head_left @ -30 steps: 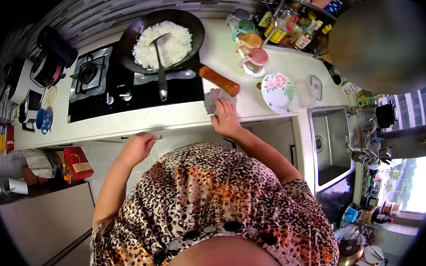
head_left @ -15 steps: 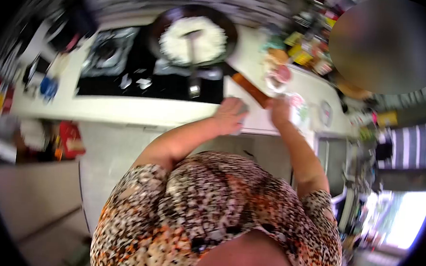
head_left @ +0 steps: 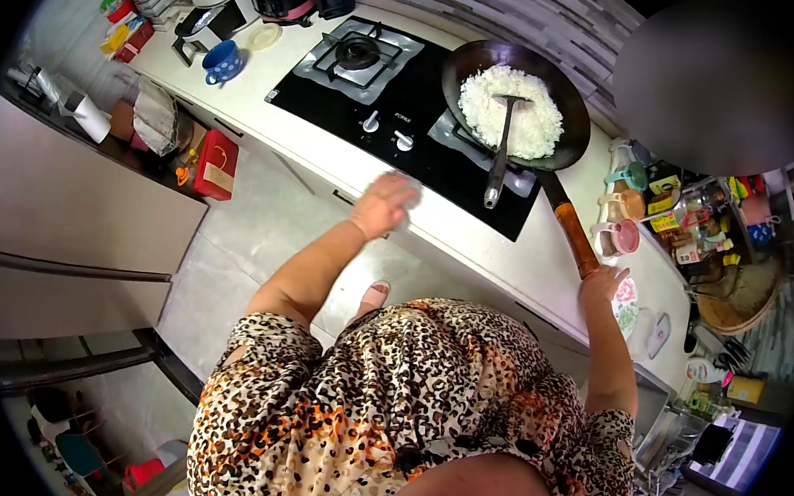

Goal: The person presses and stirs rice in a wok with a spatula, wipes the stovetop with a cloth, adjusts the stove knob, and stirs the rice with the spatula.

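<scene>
My left hand (head_left: pixel 383 204), blurred by motion, is at the counter's front edge below the stove knobs. It is closed over what looks like a grey cloth (head_left: pixel 406 218), mostly hidden beneath it. My right hand (head_left: pixel 602 286) is at the end of the wok's wooden handle (head_left: pixel 576 239), fingers spread; whether it presses on the handle is unclear. On the right burner sits a dark wok (head_left: pixel 574 141) with white rice (head_left: pixel 514 114) in it. A metal spatula (head_left: pixel 501 154) rests in the rice, its handle hanging over the rim.
The black gas stove (head_left: pixel 333 108) has a bare left burner (head_left: pixel 358 53) and two knobs. Pastel-lidded jars (head_left: pixel 618 236), a floral plate (head_left: pixel 625 303) and bottles (head_left: pixel 688 252) stand at right. A blue dotted cup (head_left: pixel 223 61) is at left. A red box (head_left: pixel 216 164) stands lower left.
My view has turned, and the counter now runs diagonally. My left hand has moved left along the counter's front edge, away from the wok handle. My right hand remains by the handle's end.
</scene>
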The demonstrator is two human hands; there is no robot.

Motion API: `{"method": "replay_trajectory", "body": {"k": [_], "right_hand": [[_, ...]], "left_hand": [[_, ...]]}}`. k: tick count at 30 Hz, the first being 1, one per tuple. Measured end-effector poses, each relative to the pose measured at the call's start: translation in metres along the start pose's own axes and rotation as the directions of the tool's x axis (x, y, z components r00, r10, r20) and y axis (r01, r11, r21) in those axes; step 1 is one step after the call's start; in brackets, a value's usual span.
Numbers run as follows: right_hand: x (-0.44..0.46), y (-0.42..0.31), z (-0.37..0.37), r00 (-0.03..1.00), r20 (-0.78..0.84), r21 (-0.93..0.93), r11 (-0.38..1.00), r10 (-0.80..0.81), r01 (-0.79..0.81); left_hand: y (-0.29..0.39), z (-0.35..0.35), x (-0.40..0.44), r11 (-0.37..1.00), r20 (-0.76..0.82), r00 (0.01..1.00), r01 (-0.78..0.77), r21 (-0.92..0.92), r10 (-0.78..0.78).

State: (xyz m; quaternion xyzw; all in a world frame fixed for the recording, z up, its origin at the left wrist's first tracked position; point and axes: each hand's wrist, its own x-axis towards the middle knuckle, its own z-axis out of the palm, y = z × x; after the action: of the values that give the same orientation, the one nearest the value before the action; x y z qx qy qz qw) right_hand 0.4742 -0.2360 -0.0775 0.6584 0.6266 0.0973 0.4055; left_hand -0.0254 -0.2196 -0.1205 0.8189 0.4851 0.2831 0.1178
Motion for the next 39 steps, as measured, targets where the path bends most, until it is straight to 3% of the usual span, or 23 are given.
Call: {"method": "replay_trajectory", "body": {"k": [4, 6, 8, 9, 10, 12, 16, 18, 19, 20, 22, 23, 26, 27, 30, 32, 34, 35, 38, 39], "right_hand": [[0.025, -0.01, 0.027, 0.998, -0.025, -0.006, 0.998, 0.065, -0.065], [0.034, -0.011, 0.034, 1.0, 0.016, -0.011, 1.0, 0.023, -0.022], [0.028, -0.012, 0.017, 0.999, 0.044, -0.063, 0.998, 0.027, -0.024], [0.031, -0.013, 0.01, 0.991, 0.136, -0.04, 0.999, 0.012, -0.007], [0.034, -0.014, 0.004, 0.976, 0.22, -0.013, 1.0, -0.003, 0.006], [0.032, -0.019, -0.007, 0.977, 0.211, 0.019, 1.0, -0.014, 0.011], [0.016, -0.023, -0.032, 0.984, 0.167, 0.185, 0.982, -0.058, 0.027], [0.008, -0.023, -0.04, 0.993, 0.08, 0.235, 0.97, -0.087, 0.066], [-0.006, -0.022, -0.055, 0.996, -0.053, 0.318, 0.945, -0.065, 0.078], [-0.011, -0.02, -0.062, 0.995, -0.063, 0.314, 0.946, -0.072, 0.088], [-0.025, -0.026, -0.064, 0.994, -0.077, 0.319, 0.943, -0.078, 0.099], [-0.032, -0.031, -0.054, 0.941, -0.339, 0.464, 0.873, 0.017, 0.152], [-0.043, -0.036, -0.05, 0.93, -0.363, 0.523, 0.838, 0.055, 0.155], [-0.047, -0.037, -0.039, 0.83, -0.555, 0.437, 0.871, 0.065, 0.224], [-0.079, -0.038, -0.075, 0.851, -0.515, 0.411, 0.901, 0.101, 0.142], [-0.084, -0.042, -0.078, 0.867, -0.482, 0.437, 0.893, 0.127, 0.112], [-0.092, -0.042, -0.092, 0.973, -0.207, 0.576, 0.817, 0.103, 0.036], [-0.095, -0.046, -0.093, 0.965, -0.236, 0.581, 0.813, 0.114, 0.046], [-0.103, -0.053, -0.1, 0.973, -0.2, 0.569, 0.822, 0.118, 0.017], [-0.107, -0.054, -0.103, 0.975, -0.186, 0.568, 0.823, 0.124, 0.004]], "left_hand": [[-0.066, -0.029, -0.016, 0.97, -0.178, 0.97, 0.192, 0.151, -0.164], [-0.078, -0.041, -0.012, 0.93, -0.166, 0.95, 0.298, 0.213, -0.266], [-0.077, -0.055, 0.005, 0.892, -0.074, 0.901, 0.434, 0.127, -0.428], [-0.067, -0.057, 0.018, 0.858, -0.055, 0.866, 0.5, 0.119, -0.497], [-0.06, -0.05, 0.026, 0.912, -0.117, 0.909, 0.407, 0.05, -0.4], [-0.024, -0.039, 0.053, 0.962, -0.244, 0.938, 0.268, 0.061, -0.246], [0.003, 0.01, 0.092, 0.974, -0.116, 0.989, 0.11, 0.196, -0.089], [0.023, 0.022, 0.089, 0.91, 0.033, 0.981, 0.166, 0.379, -0.193], [0.02, 0.035, 0.083, 0.903, -0.043, 0.985, 0.171, 0.395, -0.168], [0.014, 0.037, 0.08, 0.899, -0.052, 0.983, 0.182, 0.398, -0.176], [0.001, 0.037, 0.071, 0.937, 0.051, 0.995, 0.06, 0.344, -0.083], [0.003, 0.014, 0.065, 0.96, 0.088, 0.995, 0.014, 0.281, -0.04], [-0.012, -0.018, 0.046, 0.968, 0.15, 0.988, -0.003, 0.253, -0.037], [-0.017, -0.039, 0.045, 0.982, 0.24, 0.967, 0.039, 0.186, -0.084], [-0.057, -0.069, 0.037, 0.959, 0.113, 0.959, 0.246, 0.139, -0.262], [-0.069, -0.104, 0.05, 0.926, -0.063, 0.946, 0.323, 0.195, -0.317], [-0.109, -0.105, 0.067, 0.927, -0.143, 0.951, 0.301, 0.224, -0.274], [-0.126, -0.101, 0.075, 0.932, -0.112, 0.952, 0.302, 0.2, -0.285], [-0.139, -0.088, 0.089, 0.835, -0.015, 0.922, 0.358, 0.419, -0.388], [-0.138, -0.088, 0.091, 0.842, -0.002, 0.924, 0.349, 0.412, -0.382]]}}
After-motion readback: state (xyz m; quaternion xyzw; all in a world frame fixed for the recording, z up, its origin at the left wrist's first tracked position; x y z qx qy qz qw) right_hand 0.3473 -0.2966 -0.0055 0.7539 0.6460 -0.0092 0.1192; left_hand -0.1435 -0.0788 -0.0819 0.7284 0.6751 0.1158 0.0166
